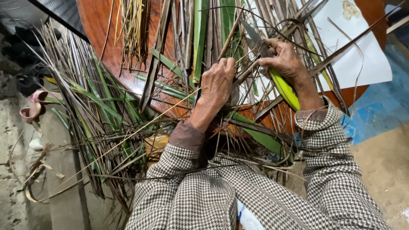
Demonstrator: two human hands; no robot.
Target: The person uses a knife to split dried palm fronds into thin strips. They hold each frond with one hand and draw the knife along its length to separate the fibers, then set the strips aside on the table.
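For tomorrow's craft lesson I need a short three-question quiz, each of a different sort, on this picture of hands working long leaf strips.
1. True or false: the left hand presses on the dry brown and green leaf strips.
2. Which hand grips the knife with the grey blade and yellow-green handle? A) left B) right C) neither
3. Fill in: the strips lie on a round reddish-brown wooden ____.

Key
1. True; its fingers rest on the strips.
2. B; the right hand is closed around the knife.
3. Table.
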